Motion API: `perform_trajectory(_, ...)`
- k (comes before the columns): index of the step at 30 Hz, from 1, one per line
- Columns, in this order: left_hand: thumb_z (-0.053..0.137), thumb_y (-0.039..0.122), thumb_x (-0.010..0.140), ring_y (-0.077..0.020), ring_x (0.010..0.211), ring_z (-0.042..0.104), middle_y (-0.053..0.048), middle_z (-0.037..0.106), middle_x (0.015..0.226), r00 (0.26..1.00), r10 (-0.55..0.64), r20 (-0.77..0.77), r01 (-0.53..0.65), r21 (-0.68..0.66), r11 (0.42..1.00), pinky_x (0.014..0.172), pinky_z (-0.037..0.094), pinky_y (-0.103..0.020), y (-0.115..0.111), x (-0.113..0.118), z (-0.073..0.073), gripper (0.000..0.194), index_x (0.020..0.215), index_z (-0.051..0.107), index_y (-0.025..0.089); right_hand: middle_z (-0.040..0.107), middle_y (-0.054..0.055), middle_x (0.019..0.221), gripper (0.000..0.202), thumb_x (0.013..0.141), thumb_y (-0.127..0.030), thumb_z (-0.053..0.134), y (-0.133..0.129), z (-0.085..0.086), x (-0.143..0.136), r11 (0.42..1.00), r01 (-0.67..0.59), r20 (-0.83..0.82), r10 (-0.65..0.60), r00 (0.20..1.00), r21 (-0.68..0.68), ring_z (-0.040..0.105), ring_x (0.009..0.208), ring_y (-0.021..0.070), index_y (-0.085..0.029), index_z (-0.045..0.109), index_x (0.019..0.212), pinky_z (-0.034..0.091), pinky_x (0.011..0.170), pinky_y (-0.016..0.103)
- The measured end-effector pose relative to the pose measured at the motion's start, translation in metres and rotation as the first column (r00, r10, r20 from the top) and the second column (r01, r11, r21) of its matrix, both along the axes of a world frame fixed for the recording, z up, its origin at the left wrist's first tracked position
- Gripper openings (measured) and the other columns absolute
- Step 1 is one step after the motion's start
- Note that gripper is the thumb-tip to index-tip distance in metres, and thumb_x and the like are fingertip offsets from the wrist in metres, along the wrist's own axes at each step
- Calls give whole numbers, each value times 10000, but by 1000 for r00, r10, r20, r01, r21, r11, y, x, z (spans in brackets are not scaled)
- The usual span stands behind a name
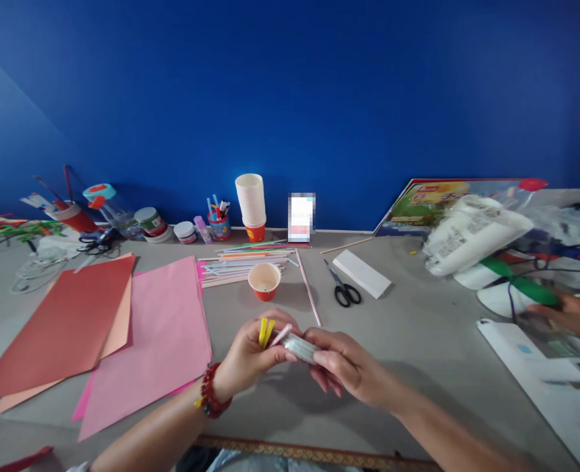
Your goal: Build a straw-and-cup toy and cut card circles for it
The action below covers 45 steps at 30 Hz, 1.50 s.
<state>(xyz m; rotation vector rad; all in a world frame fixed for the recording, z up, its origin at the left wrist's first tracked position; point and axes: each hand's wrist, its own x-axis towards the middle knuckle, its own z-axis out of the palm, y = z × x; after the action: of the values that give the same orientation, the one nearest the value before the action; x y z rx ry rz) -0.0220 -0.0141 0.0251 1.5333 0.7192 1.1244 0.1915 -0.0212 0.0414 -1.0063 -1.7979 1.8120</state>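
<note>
My left hand [258, 347] is curled nearly closed around yellow straw bits [266, 332], a pink straw bit [281, 335] and what looks like a tape roll [300, 348]. My right hand [342, 360] pinches the roll's other end. The roll, between my hands, should be light, hard and slippery; its edges seem best to hold. Straws may squash easily. Far past my right hand, the bright printed sheets [430, 200] have writing too blurry to read.

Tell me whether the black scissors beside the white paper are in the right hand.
No, those scissors lie on the table, apart from the right hand.
</note>
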Motion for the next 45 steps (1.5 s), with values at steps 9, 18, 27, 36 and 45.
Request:
perform_trajectory(9,787,358,757,-151,789,577,-57,592,911,999,-47,5,48,-103,994,722,466,-254,2,7,1,249,868,720,145,565,-45,536,284,949,-337,434,2,23,-1,960,12,255,-86,963,280,516,511,102,-191,564,743,349,530,207)
perform_trajectory(18,798,397,735,-154,736,587,-60,621,819,998,-64,-30,62,-37,997,681,470,-249,5,8,-2,281,814,722,138,542,-41,468,363,995,-320,385,11,29,15,975,-120,240,74,968,185,479,441,93,-169,616,759,352,513,202)
perform_trajectory(27,776,409,755,-184,764,623,-82,666,815,997,-38,-64,45,107,993,698,508,-285,7,9,-4,286,845,715,144,532,-42,538,299,935,-311,497,9,25,10,945,-88,347,-29,937,316,458,507,90,-173,634,707,258,479,219)
perform_trajectory(36,810,357,725,-190,831,620,-81,649,913,998,-23,-50,25,27,999,744,507,-291,10,6,-11,294,902,698,150,552,-10,663,228,911,-312,530,8,9,4,969,79,161,-118,980,235,492,549,101,-167,693,845,373,486,190)
perform_trajectory(45,852,383,654,-68,581,483,-52,586,884,983,-103,155,142,-265,954,468,391,-164,11,0,-13,355,854,723,120,616,-4,677,229,898,-272,501,10,-1,5,997,37,22,-39,999,60,584,525,97,-151,694,877,469,504,189)
